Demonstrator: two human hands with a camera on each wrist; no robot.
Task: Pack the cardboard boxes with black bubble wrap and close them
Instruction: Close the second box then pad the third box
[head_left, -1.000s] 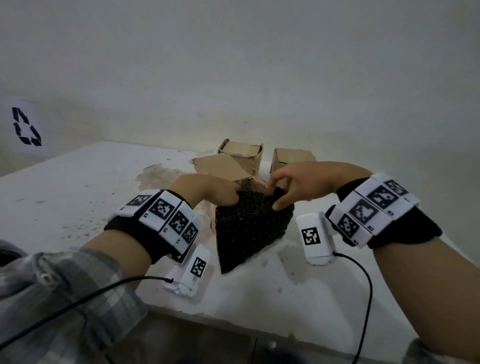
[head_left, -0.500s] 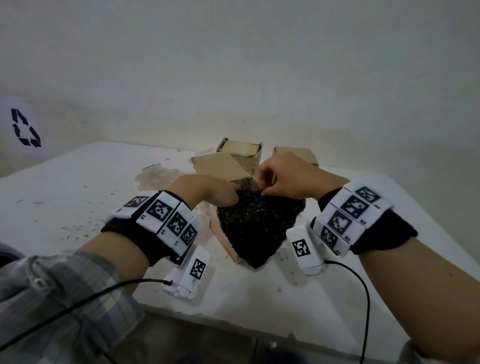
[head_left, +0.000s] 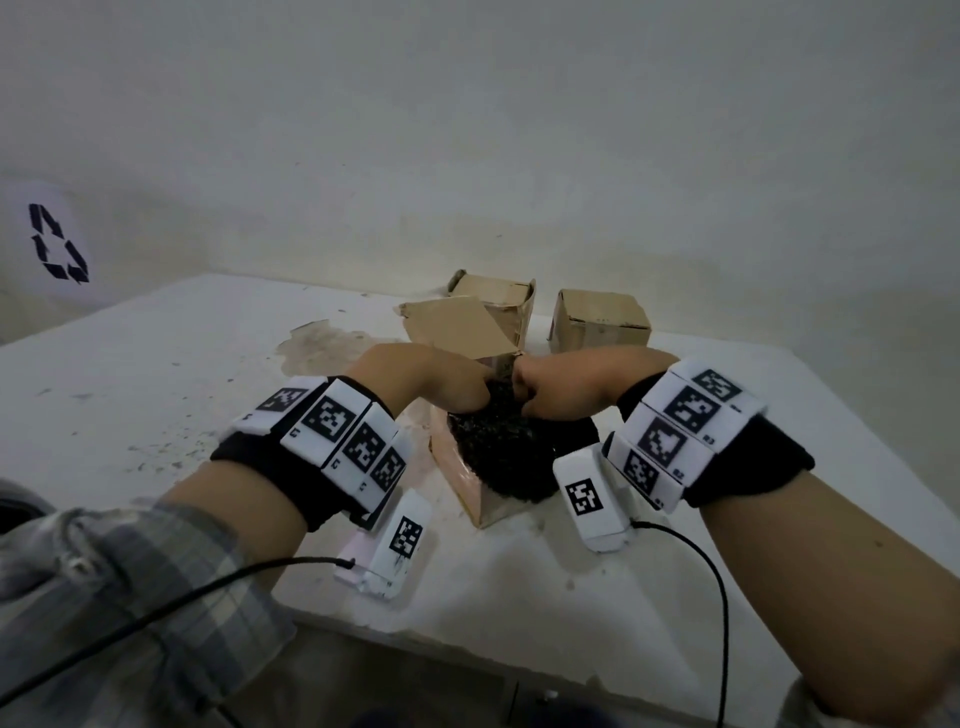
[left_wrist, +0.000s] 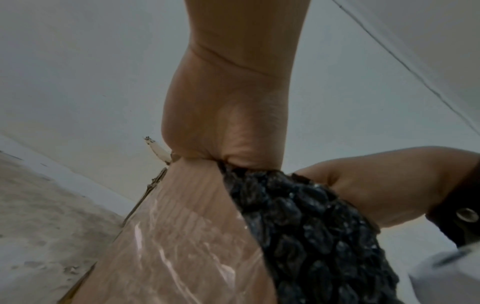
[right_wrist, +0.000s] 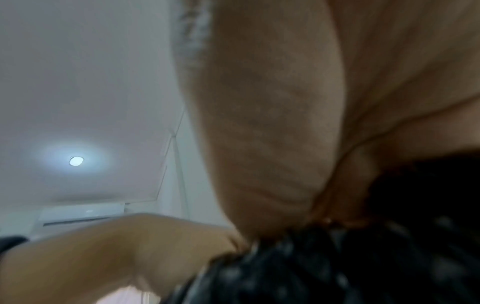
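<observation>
Both hands are buried in the same spot here. The left hand (head_left: 415, 382) and right hand (head_left: 566, 384) meet knuckle to knuckle over the open cardboard box (head_left: 467, 483), fingers curled down into the black bubble wrap (head_left: 498, 452) that's stuffed in its top. The left grip looks closed around a bunch of the wrap right at the box's edge; in the left wrist view the left hand (left_wrist: 228, 115) sits pressed down where the black bubble wrap (left_wrist: 306, 226) meets the taped side of the cardboard box (left_wrist: 182, 236), though the fingertips themselves are hidden inside. The right grip is also curled tight into the wrap, and in the right wrist view the right hand (right_wrist: 272, 123) fills most of the picture with the blurry black bubble wrap (right_wrist: 337, 267) just under it, so I can't make out single fingers there either.

The wrap bulges out of the box on the near side, below both grips, spilling over the rim toward the person. The box stands tilted on the white worktop (head_left: 130, 395) with one corner pointing at the camera. An open flap (head_left: 457, 327) sticks up just beyond the left grip. Past the grips, further back, are two more cardboard boxes: one (head_left: 498, 301) behind the flap, and a closed one (head_left: 600, 322) beyond the right grip.

Both wrists wear marker bands (head_left: 332, 441) with cables trailing off. A recycling symbol (head_left: 57, 244) is far out to the left.
</observation>
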